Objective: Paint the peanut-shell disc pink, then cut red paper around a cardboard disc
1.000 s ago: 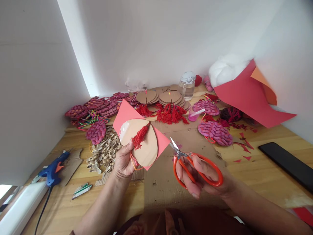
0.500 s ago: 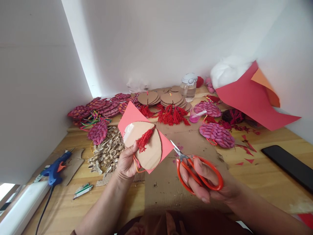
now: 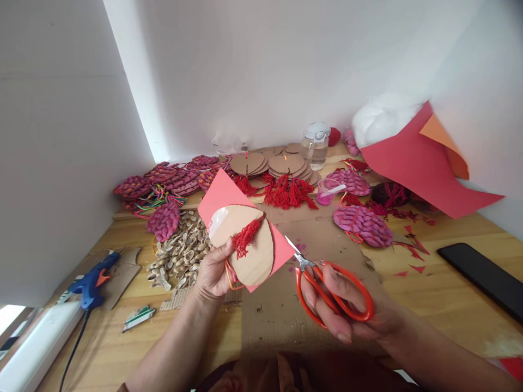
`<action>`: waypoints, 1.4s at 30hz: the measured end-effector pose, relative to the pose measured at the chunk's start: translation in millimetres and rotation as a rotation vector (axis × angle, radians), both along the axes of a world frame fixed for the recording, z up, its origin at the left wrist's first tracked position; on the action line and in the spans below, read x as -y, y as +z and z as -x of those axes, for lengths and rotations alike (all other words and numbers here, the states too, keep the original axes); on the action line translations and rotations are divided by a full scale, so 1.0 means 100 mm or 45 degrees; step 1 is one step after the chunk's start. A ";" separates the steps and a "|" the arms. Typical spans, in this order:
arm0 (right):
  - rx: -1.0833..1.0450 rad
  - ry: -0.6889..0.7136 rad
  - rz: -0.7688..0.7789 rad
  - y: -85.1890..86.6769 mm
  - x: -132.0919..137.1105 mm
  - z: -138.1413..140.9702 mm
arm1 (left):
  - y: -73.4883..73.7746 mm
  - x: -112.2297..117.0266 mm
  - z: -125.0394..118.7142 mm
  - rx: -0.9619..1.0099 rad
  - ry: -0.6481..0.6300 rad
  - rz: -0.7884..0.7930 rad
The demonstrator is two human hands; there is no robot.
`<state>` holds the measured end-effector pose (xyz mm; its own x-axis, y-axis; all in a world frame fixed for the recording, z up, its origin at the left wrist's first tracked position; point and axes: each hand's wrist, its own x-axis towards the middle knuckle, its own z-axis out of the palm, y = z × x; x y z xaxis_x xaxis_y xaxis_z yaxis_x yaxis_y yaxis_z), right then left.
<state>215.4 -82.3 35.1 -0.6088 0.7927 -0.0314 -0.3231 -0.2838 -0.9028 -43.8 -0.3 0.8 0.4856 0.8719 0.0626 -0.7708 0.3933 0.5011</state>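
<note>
My left hand [image 3: 216, 271] pinches a round cardboard piece [image 3: 251, 260] by its lower left edge. A red yarn tassel [image 3: 247, 235] lies across the cardboard, and a strip of clear tape shows at its left side. Behind the cardboard is a sheet of pinkish-red paper [image 3: 223, 190], whose corners stick out at the upper left, right and bottom. An orange cord hangs by my left fingers. My right hand [image 3: 339, 305] has its fingers through the handles of orange-handled scissors [image 3: 304, 262]. Their slightly parted blades point at the paper's right corner.
Peanut shells [image 3: 183, 253] are heaped left of centre, near a blue glue gun [image 3: 92, 280]. Stacked cardboard discs [image 3: 286, 163], braided pink pads [image 3: 362, 224] and a cup of pink liquid [image 3: 327, 193] stand farther back. A black phone [image 3: 482, 277] and red paper [image 3: 429, 169] are at right.
The cardboard piece and paper have shifted slightly right and turned a little in my left hand, so the paper's right corner is nearer the scissor blades. The scissors have hardly moved.
</note>
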 end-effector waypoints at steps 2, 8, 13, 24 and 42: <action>0.006 0.003 -0.004 0.00 0.00 -0.01 | 0.00 0.00 -0.01 0.005 0.003 -0.008; 0.042 0.054 0.011 0.02 -0.01 0.01 | -0.03 0.02 -0.03 -0.041 -0.005 0.005; -0.012 -0.040 0.005 0.03 0.03 0.04 | -0.04 0.02 -0.01 -0.054 0.013 0.007; 0.042 -0.021 -0.024 0.10 0.00 0.05 | 0.00 0.05 -0.06 0.009 -0.083 -0.047; 0.009 -0.076 0.080 0.14 0.04 0.09 | -0.01 0.06 -0.06 -0.071 -0.051 0.009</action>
